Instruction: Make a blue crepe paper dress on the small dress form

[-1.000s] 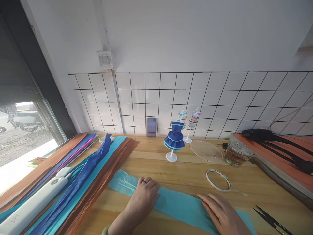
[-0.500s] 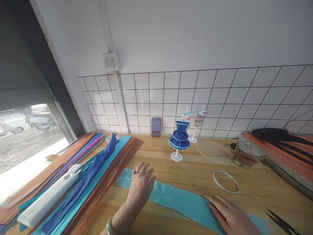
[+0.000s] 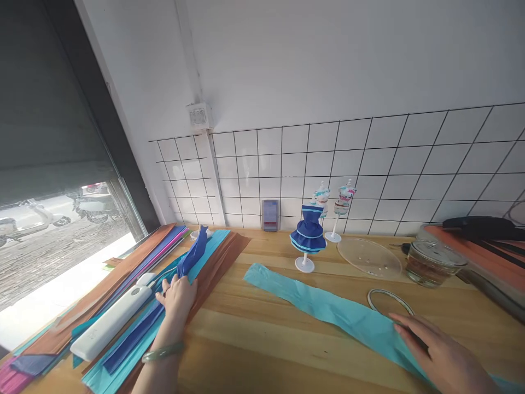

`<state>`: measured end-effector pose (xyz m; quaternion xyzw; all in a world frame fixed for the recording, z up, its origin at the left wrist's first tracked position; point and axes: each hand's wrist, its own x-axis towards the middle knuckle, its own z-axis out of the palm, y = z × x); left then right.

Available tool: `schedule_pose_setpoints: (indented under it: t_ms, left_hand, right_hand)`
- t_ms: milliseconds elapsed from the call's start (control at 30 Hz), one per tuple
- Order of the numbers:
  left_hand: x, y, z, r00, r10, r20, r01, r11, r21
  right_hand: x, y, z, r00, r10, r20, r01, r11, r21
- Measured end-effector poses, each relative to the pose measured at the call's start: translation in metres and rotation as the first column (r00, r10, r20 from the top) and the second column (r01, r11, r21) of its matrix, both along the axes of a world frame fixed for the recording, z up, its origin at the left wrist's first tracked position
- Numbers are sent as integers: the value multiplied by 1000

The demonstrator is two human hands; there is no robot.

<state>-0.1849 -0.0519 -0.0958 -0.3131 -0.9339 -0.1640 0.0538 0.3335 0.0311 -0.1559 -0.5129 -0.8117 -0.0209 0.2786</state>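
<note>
My left hand (image 3: 177, 295) is over the pile of coloured strips on the left, its fingers curled onto a dark blue crepe paper strip (image 3: 193, 254). Part of that strip is hidden under the palm. On the wooden table, a turquoise crepe paper strip (image 3: 315, 301) runs diagonally from the middle toward the lower right. At its near right part, my right hand (image 3: 438, 350) grips it with fingers closed together. A white ring-shaped roll of tape (image 3: 389, 300) lies just beyond the right hand.
A white cordless device (image 3: 112, 323) rests on the strips. Behind stand a small blue dress on a stand (image 3: 308, 232) and two small decorated stands. A clear round plate (image 3: 369, 257), a lidded glass jar (image 3: 435, 265) and a phone (image 3: 270, 215) are near the tiled wall.
My left hand has left the turquoise strip and moved left onto the dark blue strip. The turquoise strip has shifted right with my right hand. The view has turned slightly left.
</note>
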Motion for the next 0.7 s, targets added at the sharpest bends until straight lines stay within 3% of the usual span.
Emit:
schedule_pose_setpoints:
  t_ms: [200,400,467,567,700]
  left_hand:
    - [19,3,16,986,-165,-34,169,974,152]
    - [60,13,32,893,-450,8,411,822,394]
    - [79,18,29,820,-566,86,474,755,453]
    - [110,21,20,650,-705,283,511,681,524]
    - [146,17,14,371,-753,543,433,658,616]
  right_hand:
    - [-4,-4,24,995,-5,-101,0,999,-45]
    - [23,4,34,974,-203,-101,211,975,73]
    - [35,7,34,954,-279,-114,291,951,107]
    - [46,12,31,926,-357,-121,372,916,151]
    - [29,13,26,948,-307,-84,318,926,205]
